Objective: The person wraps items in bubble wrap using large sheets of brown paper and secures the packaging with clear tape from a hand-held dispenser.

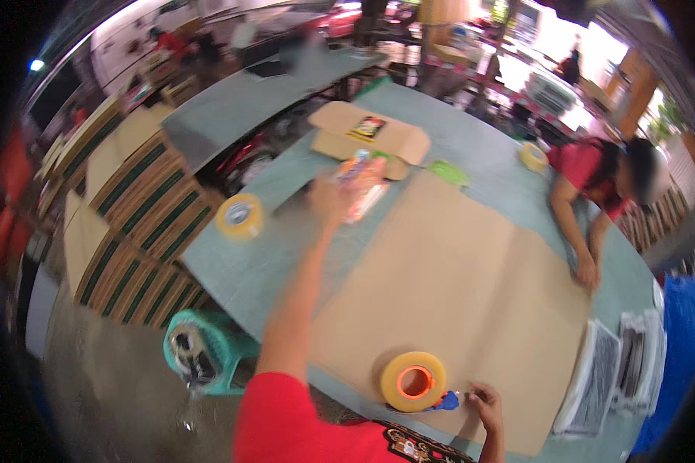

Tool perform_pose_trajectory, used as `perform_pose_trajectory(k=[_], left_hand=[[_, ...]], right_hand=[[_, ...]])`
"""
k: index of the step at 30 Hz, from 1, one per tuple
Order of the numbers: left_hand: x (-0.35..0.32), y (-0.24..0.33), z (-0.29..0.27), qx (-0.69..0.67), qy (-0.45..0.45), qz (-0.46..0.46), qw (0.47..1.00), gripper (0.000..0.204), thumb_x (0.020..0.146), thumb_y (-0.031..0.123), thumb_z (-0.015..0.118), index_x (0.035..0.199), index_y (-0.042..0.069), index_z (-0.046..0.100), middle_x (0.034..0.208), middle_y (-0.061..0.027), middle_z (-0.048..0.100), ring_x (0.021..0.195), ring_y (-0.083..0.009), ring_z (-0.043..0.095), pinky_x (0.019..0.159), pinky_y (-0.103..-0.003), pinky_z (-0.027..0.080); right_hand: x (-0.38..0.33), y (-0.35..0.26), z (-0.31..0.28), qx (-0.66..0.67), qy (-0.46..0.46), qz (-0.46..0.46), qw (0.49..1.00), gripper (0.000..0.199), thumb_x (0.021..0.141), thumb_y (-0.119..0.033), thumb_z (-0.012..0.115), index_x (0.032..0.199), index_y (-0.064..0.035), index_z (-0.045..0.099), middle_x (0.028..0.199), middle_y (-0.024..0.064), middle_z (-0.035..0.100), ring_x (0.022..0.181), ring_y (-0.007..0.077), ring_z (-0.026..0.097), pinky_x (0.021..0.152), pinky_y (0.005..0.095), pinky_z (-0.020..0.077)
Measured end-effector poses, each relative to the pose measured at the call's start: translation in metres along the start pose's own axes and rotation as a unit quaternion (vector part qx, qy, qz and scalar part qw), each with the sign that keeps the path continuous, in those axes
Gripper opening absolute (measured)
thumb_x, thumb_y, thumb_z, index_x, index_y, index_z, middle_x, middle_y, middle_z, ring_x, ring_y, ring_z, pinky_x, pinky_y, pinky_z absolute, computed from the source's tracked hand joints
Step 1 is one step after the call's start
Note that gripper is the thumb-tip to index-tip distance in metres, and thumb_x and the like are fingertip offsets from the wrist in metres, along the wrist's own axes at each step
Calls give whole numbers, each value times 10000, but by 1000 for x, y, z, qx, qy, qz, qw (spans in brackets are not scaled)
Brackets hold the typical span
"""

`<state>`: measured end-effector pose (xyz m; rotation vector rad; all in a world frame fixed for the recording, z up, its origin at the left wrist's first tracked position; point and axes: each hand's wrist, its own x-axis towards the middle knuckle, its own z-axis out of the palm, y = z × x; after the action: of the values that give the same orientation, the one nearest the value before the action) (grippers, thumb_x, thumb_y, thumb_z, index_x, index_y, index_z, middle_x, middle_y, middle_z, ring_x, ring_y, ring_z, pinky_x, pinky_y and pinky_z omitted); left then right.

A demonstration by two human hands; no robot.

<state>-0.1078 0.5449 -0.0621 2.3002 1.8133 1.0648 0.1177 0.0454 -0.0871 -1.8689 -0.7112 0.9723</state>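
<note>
My left arm stretches far across the table, and my left hand (330, 199) is at a pile of small colourful packets (361, 179). Motion smears its fingers, so whether it grips a packet cannot be told. A blurred dark flat thing (295, 199) lies just left of this hand. Close to my body, my right hand (486, 406) hovers over the near edge of a large brown cardboard sheet (471, 270). Its fingers are bent together; what they hold, if anything, is too small to make out. Just left of it, a yellow tape roll (398, 387) sits on a dispenser with a blue part (446, 401).
Another tape roll (239, 216) lies at the table's left edge. A folded cardboard piece (371, 131) and a green item (448, 173) lie farther back. Opposite right, a co-worker's hands (587, 272) touch the sheet. Plastic-wrapped bundles (591, 378) lie right; a green stool (208, 351) stands left.
</note>
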Motion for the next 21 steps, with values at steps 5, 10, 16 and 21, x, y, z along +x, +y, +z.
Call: perform_pose_trajectory(k=[5, 10, 16, 21], left_hand=[[-45, -231, -2, -3, 44, -126, 991, 516, 731, 431, 604, 928, -45, 574, 775, -204, 598, 705, -365, 568, 629, -435, 439], [-51, -201, -6, 6, -4, -204, 979, 769, 701, 431, 634, 1242, -32, 342, 1156, -239, 481, 1036, -392, 481, 877, -418, 378], [-194, 4, -101, -427, -265, 82, 861, 269, 774, 152, 557, 981, -12, 511, 970, -117, 541, 843, -217, 498, 742, -317, 404], [-288, 140, -115, -259, -338, 407, 808, 666, 624, 422, 694, 1097, 2, 486, 1025, -169, 533, 984, -304, 491, 936, -424, 309]], right_hand=[[36, -2, 17, -41, -141, -50, 988, 330, 798, -142, 580, 1123, -92, 559, 962, 66, 582, 873, 141, 536, 780, 286, 434], [50, 23, 5, -105, -84, -202, 970, 313, 772, -197, 590, 1068, -96, 588, 930, 76, 602, 830, 217, 547, 792, 339, 423], [34, -10, 10, -211, 50, -182, 959, 343, 765, -188, 594, 1091, -87, 558, 961, 86, 567, 881, 236, 531, 788, 352, 419], [31, -33, 26, -177, 128, -150, 964, 338, 757, -138, 569, 1081, -48, 534, 1023, 154, 522, 938, 307, 511, 816, 370, 423]])
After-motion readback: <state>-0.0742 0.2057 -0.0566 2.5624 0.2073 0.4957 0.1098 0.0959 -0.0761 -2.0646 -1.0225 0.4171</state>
